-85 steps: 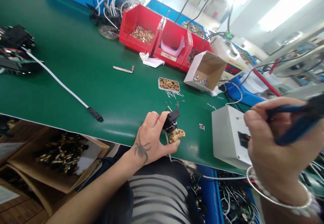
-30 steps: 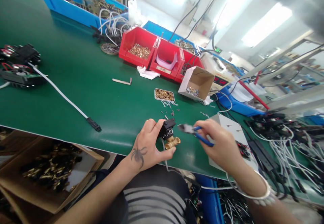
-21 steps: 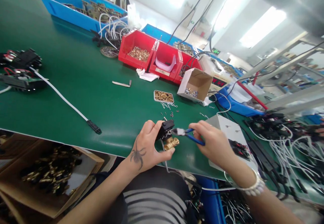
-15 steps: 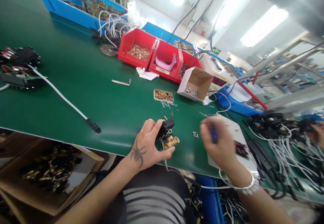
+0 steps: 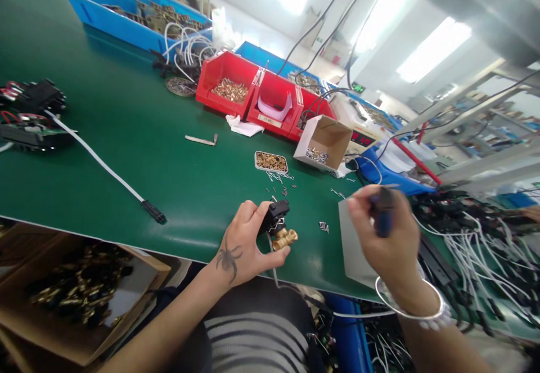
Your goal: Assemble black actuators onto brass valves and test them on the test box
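Observation:
My left hand (image 5: 241,243) is closed around a brass valve (image 5: 285,240) topped by a black plastic housing, at the front edge of the green table. A bent metal clip shows between housing and brass, and a grey cable hangs from it. To the right, my right hand (image 5: 386,232) is raised above a white board (image 5: 354,249). It grips a screwdriver (image 5: 383,212) with a dark blue handle, smeared by motion; a thin shaft shows at its top. Between the hands lies a little group of screws (image 5: 323,227). Metal clips (image 5: 276,176) and loose screws lie beyond the valve.
A small tray of brass parts (image 5: 271,162), a white box of small parts (image 5: 323,142) and red bins (image 5: 228,83) stand behind. White cables (image 5: 468,255) crowd the right side. A cable with a black plug (image 5: 154,211) lies left. A carton of brass parts (image 5: 156,272) stands below.
My right hand has moved right with the screwdriver, over the white board, and its handle has turned. My left hand keeps the valve in about the same place.

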{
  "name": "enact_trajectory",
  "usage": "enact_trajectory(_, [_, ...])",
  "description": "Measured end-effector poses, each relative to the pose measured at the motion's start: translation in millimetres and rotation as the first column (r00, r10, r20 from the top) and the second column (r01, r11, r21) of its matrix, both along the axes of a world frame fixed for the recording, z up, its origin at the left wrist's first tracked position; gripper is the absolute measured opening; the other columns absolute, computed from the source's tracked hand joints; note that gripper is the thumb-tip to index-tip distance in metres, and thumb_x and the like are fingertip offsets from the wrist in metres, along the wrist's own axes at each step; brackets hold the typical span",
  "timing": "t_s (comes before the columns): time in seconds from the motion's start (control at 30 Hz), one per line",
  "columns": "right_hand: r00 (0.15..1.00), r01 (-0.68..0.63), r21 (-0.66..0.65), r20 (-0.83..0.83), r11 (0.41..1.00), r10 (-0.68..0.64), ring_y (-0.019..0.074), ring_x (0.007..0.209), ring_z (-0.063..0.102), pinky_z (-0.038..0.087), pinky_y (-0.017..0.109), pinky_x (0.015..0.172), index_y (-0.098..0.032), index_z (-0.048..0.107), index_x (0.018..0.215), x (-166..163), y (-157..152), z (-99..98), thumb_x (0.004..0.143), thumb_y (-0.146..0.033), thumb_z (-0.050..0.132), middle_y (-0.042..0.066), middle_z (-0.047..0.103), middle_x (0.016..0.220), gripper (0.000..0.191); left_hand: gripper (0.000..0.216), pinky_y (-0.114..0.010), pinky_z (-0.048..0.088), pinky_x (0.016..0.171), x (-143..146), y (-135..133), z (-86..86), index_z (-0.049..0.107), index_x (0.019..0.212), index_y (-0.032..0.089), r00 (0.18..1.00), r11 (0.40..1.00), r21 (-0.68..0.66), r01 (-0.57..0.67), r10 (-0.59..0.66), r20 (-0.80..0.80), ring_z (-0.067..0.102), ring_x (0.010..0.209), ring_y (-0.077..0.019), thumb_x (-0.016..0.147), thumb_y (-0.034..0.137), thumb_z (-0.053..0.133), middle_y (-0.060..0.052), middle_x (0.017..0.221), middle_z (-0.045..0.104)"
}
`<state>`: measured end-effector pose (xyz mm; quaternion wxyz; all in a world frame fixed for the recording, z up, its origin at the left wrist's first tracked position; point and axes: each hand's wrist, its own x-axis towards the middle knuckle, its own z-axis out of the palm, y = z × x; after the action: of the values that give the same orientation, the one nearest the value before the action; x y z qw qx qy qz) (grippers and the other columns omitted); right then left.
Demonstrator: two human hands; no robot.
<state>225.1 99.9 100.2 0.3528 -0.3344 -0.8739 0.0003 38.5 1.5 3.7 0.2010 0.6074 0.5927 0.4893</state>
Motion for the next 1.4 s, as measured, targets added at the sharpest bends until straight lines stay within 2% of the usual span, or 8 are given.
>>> enact_trajectory(0.07, [0.989,0.067,0.052,-0.137,0.996,-0.060,0.0152,0.061,0.051,0.042,0.027,0.057,-0.024,0.052,0.098,1.0,0.9,-1.0,0.088,-0.016,0.055,-0.001,0.051,0.078,0.013,0.064,-0.039,0.052,0.079,-0.6,0.1,0.6,0.051,0.127,0.013,1.000,1.000,0.000,-0.002,0.002,0.005,0.052,0.091,-0.0234,0.070,0.035,0.074,-0.004,0.095,0.048])
enact_trajectory(0.2, [0.887,-0.164,-0.214,0.395,0.963,0.238,0.0153,0.056,0.049,0.039,0.027,0.053,-0.023,0.055,0.097,5.0,1.5,-4.8,0.082,-0.008,0.048,-0.001,0.052,0.071,0.022,0.061,-0.039,0.052,0.080,-1.0,0.4,0.1,0.052,0.123,0.015,1.000,1.000,-0.001,-0.005,0.005,0.005,0.053,0.091,-0.0234,0.069,0.035,0.074,-0.004,0.094,0.048])
enact_trajectory(0.63, [0.998,0.029,0.006,-0.052,1.000,-0.029,0.0166,0.066,0.051,0.043,0.027,0.060,-0.024,0.049,0.103,1.8,-0.6,-6.0,0.088,-0.011,0.049,0.001,0.052,0.081,0.020,0.062,-0.036,0.051,0.079,-1.0,0.1,2.0,0.052,0.125,0.017,0.999,1.000,-0.014,0.016,-0.015,0.037,0.053,0.088,-0.0215,0.070,0.034,0.073,-0.003,0.094,0.047])
enact_trajectory(0.8, [0.924,-0.187,-0.198,0.296,0.962,0.241,0.0146,0.056,0.048,0.037,0.024,0.051,-0.024,0.054,0.093,0.5,1.1,-7.5,0.080,-0.007,0.050,-0.002,0.050,0.069,0.021,0.060,-0.035,0.051,0.075,-1.3,-0.5,1.5,0.052,0.124,0.018,0.999,0.999,-0.046,0.026,-0.024,0.049,0.053,0.083,-0.0197,0.069,0.034,0.073,-0.002,0.093,0.046])
enact_trajectory(0.97, [0.995,0.063,0.049,-0.087,0.997,-0.058,0.0161,0.064,0.050,0.042,0.027,0.058,-0.024,0.047,0.101,1.4,-0.8,-7.8,0.089,-0.015,0.049,0.001,0.051,0.081,0.015,0.063,-0.035,0.052,0.077,0.3,0.2,-3.0,0.051,0.126,0.020,0.999,1.000,0.008,0.012,-0.013,0.053,0.053,0.085,-0.0202,0.069,0.036,0.073,-0.002,0.094,0.046])
enact_trajectory(1.1, [0.931,-0.183,-0.158,0.288,0.970,0.223,0.0150,0.057,0.050,0.039,0.026,0.052,-0.023,0.054,0.096,0.8,-4.1,-5.3,0.084,-0.010,0.050,-0.002,0.051,0.070,0.019,0.061,-0.034,0.051,0.074,0.6,0.5,-3.4,0.051,0.125,0.021,0.998,1.000,-0.006,0.016,-0.016,0.054,0.052,0.082,-0.0190,0.070,0.035,0.073,-0.002,0.094,0.046])
enact_trajectory(1.23, [0.995,0.086,0.027,-0.059,0.996,-0.085,0.0170,0.063,0.051,0.043,0.028,0.059,-0.024,0.052,0.101,0.9,-4.8,-1.9,0.088,-0.013,0.050,0.000,0.051,0.078,0.017,0.061,-0.036,0.051,0.078,0.2,0.6,-0.9,0.052,0.125,0.020,0.999,1.000,-0.001,0.026,-0.026,0.039,0.053,0.089,-0.0218,0.070,0.035,0.074,-0.003,0.094,0.047])
enact_trajectory(1.4, [0.884,-0.135,-0.232,0.411,0.963,0.223,0.0160,0.059,0.051,0.039,0.026,0.054,-0.022,0.056,0.097,1.7,-2.0,0.3,0.077,-0.005,0.049,-0.001,0.052,0.072,0.027,0.060,-0.035,0.051,0.075,0.1,0.6,1.7,0.053,0.123,0.019,0.999,0.999,-0.015,0.036,-0.036,0.036,0.053,0.086,-0.0210,0.069,0.034,0.074,-0.002,0.092,0.047])
